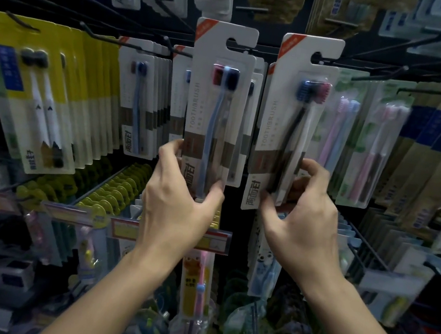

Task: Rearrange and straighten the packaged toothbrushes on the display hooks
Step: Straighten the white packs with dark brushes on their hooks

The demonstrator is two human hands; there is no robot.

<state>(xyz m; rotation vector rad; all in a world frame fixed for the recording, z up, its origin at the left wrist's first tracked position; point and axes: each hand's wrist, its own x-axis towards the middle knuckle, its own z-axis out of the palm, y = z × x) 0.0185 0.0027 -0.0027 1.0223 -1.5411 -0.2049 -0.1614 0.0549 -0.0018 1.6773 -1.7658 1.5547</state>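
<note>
The left hand (181, 189) pinches the bottom of one toothbrush pack (216, 102). The right hand (300, 211) pinches the bottom of another pack (293, 120). Both packs stand tall above the hands, side by side. Their cut-out tops sit by the hooks (343, 59), each near its own hand.

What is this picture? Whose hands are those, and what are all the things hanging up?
A person wears a camera on their head, so you see their own two arms reaching out. In front is a shop wall with metal hooks, crowded with toothbrushes in card packs. The left hand grips the bottom of one white toothbrush pack. The right hand grips the bottom of a second white pack just like it. Both packs are lifted higher than the rows behind them. Yellow packs hang to the left, pink and blue brushes to the right.
</note>
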